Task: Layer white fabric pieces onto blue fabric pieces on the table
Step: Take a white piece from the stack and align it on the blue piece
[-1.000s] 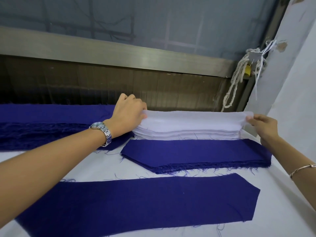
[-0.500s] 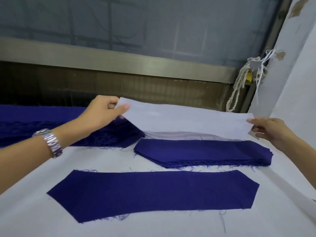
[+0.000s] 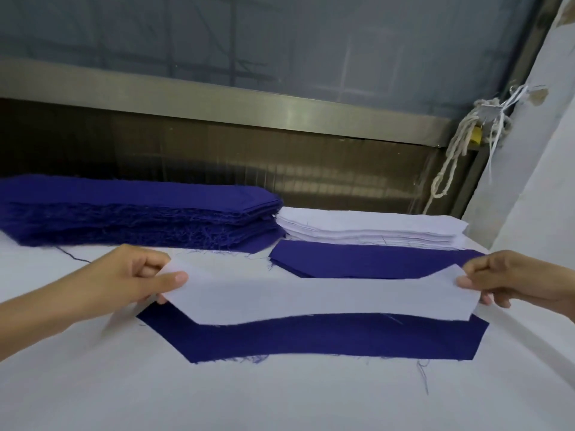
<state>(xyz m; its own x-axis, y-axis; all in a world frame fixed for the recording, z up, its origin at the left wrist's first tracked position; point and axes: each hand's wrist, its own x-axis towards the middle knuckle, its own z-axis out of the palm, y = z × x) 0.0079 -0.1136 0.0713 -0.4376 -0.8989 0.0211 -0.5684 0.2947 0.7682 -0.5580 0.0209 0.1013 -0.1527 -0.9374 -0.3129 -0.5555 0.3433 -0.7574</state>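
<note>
Left hand (image 3: 130,275), right hand (image 3: 510,278) pinch white piece (image 3: 311,297) | blue piece (image 3: 342,340) half-hidden

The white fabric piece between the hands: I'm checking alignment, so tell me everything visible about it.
A long, thin white fabric piece with angled ends, smooth, stretched sideways between the left hand and right hand, each pinching one end. It hides the far part of the dark blue fabric piece below; contact unclear.
</note>
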